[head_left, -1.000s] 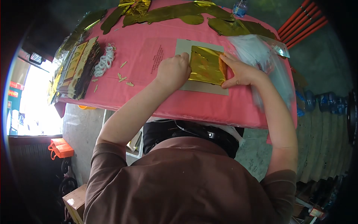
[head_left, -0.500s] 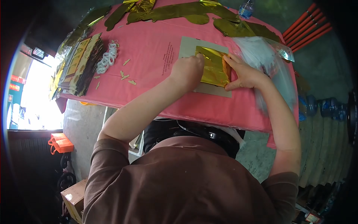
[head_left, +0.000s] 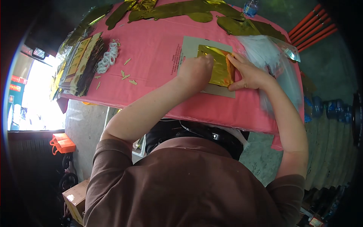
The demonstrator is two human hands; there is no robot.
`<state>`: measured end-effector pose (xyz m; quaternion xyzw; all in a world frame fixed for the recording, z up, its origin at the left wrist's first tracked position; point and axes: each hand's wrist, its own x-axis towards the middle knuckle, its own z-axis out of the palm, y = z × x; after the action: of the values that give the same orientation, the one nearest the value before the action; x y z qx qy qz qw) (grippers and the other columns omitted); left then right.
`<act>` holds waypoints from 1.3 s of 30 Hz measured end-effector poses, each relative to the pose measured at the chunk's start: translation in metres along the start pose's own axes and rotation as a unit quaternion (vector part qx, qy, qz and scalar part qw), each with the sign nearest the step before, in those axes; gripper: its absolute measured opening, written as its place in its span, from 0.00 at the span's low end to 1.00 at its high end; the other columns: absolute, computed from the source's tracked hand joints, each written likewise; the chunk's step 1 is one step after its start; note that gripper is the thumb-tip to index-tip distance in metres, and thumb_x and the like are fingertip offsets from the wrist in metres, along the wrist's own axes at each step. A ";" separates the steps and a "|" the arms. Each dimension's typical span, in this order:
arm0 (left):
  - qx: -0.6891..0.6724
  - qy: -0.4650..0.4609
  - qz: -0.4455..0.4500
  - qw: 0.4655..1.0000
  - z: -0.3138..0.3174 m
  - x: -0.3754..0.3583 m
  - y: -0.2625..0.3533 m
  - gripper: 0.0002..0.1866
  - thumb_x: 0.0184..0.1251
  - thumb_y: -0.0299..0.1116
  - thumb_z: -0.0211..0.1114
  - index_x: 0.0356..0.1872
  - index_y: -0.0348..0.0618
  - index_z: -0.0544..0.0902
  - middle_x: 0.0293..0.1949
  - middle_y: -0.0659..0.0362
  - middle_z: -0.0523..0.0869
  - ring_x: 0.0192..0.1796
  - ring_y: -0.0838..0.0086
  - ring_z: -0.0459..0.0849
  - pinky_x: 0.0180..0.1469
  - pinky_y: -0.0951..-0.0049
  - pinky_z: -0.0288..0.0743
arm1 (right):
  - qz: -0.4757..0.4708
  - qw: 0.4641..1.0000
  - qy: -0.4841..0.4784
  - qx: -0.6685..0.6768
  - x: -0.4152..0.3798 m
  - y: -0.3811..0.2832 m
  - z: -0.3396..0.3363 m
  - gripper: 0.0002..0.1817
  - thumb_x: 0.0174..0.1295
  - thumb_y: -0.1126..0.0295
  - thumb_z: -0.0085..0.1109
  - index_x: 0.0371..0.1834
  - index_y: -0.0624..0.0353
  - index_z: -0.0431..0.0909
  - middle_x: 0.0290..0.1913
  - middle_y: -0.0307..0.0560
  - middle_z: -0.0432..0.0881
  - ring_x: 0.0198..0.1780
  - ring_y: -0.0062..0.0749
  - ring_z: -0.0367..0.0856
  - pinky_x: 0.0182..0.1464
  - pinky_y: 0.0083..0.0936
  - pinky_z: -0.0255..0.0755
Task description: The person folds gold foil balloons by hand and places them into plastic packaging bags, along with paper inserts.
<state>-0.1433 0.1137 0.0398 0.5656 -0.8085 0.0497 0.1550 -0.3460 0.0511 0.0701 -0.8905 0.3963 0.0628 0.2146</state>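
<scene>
A folded sheet of gold foil [head_left: 220, 72] lies on a grey card [head_left: 190, 44] on the pink-covered table [head_left: 147, 49]. My left hand [head_left: 196, 72] is closed in a fist, its knuckles against the left part of the foil. The inside of the fist is turned away, so I cannot see whether anything is in it. At the foil's right edge rests my right hand [head_left: 251, 75], fingers and thumb spread apart along the fold. A clear plastic sheet with printed text [head_left: 176, 58] shows just left of the card.
Gold foil balloons [head_left: 170, 12] lie flat along the far edge. At left are stacked packets [head_left: 77, 66], white rings [head_left: 109, 58] and small beige pieces [head_left: 125, 75]. Clear plastic bags [head_left: 261, 53] spread at right, with a water bottle [head_left: 251, 7] behind.
My left fist has slid slightly right across the foil. My right hand stays at the folded edge, and the foil keeps its place on the card.
</scene>
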 end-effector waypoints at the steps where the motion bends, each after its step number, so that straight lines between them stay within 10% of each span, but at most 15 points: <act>1: -0.010 -0.014 -0.009 1.000 0.001 0.000 -0.002 0.12 0.52 0.33 0.64 0.30 0.39 0.70 0.23 0.52 0.82 0.27 0.60 0.84 0.28 0.65 0.78 | -0.005 1.000 0.005 -0.004 0.001 0.002 0.002 0.62 0.35 0.55 0.76 0.71 0.64 0.45 0.73 0.61 0.41 0.74 0.47 0.42 0.72 0.29 0.43; 39: -0.010 0.008 -0.005 1.000 -0.003 -0.019 -0.029 0.08 0.56 0.32 0.58 0.33 0.39 0.71 0.26 0.50 0.82 0.29 0.58 0.84 0.30 0.63 0.77 | -0.048 0.995 0.092 -0.005 0.063 -0.059 0.041 0.61 0.37 0.48 0.73 0.69 0.71 0.47 0.71 0.62 0.48 0.73 0.50 0.44 0.72 0.35 0.41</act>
<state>-0.1096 0.1206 0.0338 0.5676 -0.8048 0.0452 0.1677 -0.2578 0.0611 0.0356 -0.9117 0.3705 -0.0275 0.1752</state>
